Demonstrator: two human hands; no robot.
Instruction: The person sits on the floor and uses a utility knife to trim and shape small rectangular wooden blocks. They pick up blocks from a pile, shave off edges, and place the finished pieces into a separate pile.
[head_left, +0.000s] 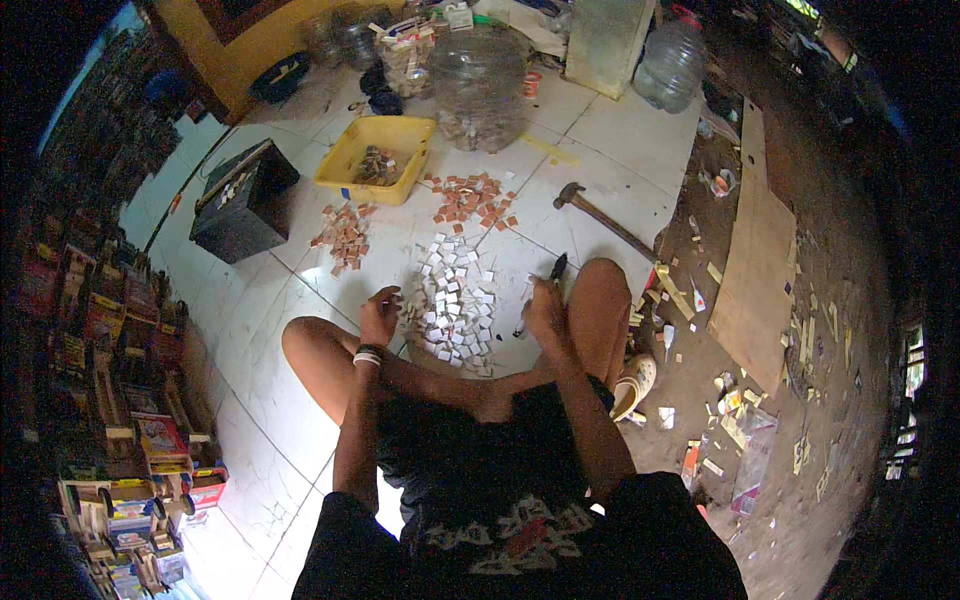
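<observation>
A heap of small white pieces (456,312) is lying on the tile floor (255,345), in front of the person's folded legs. The heap is stretching longways, away from the lap. It is sitting between the two hands, to the right of the left hand (380,314) and to the left of the right hand (543,308). The left hand is hanging closer, just beside the heap's edge. Its fingers are bending, but I cannot tell if its grip is pinching anything. The right hand is resting by the knee, and a dark thing (559,266) is poking out past it. The hand is hiding part of that thing, so I cannot tell its kind, or if the grip is holding it.
</observation>
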